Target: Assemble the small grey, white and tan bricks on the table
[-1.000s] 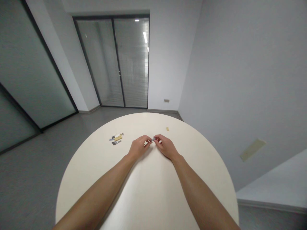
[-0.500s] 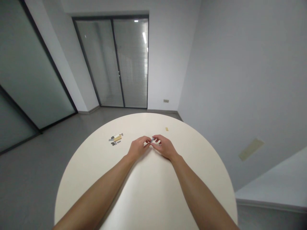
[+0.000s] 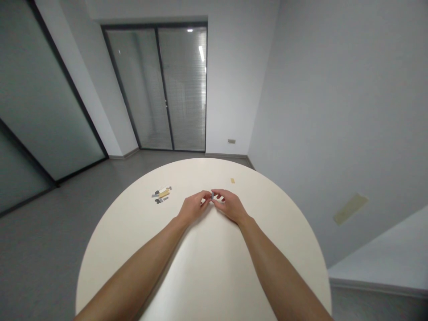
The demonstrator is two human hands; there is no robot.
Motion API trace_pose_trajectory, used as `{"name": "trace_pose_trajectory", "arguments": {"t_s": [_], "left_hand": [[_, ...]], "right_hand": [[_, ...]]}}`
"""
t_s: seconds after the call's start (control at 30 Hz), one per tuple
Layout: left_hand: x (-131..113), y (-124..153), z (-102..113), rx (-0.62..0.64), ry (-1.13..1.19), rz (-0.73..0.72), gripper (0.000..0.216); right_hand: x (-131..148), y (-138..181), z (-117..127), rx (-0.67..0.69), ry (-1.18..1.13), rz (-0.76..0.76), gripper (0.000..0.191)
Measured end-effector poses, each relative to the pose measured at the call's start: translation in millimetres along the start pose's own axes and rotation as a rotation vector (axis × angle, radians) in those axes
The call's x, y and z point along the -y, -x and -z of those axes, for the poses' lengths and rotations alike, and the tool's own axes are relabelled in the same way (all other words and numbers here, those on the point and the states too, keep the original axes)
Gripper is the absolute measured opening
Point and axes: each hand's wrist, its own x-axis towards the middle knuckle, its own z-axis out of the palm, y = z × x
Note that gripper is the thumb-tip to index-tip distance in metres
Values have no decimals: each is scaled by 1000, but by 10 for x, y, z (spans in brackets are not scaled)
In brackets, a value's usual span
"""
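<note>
Head view is showing the left hand (image 3: 194, 207) and right hand (image 3: 230, 206) still pinching a small grey brick (image 3: 212, 195) between closed fingers (image 3: 205, 195) toward the counter's (image 3: 214, 267) far edge, beside a loose brick pile (image 3: 162, 194).

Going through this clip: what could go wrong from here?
The small grey piece pinched between the left hand and right hand is tiny, so it might slip and drop. A sideways move of the left hand could perhaps scatter the loose pile of small pieces. The round table shows no raised edge, so a dropped piece might reach the floor.
</note>
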Motion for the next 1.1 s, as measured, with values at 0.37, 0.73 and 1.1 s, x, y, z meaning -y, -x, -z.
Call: {"name": "trace_pose_trajectory", "arguments": {"t_s": [0.37, 0.73, 1.1], "left_hand": [[-11, -9, 20, 13, -17, 28, 28], [-63, -10, 58, 8, -113, 59, 14], [-88, 3, 61, -8, -115, 62, 11]], "right_hand": [[30, -9, 15, 28, -17, -26, 29], [43, 2, 19, 82, 57, -4, 20], [26, -16, 23, 41, 88, 54, 25]]}}
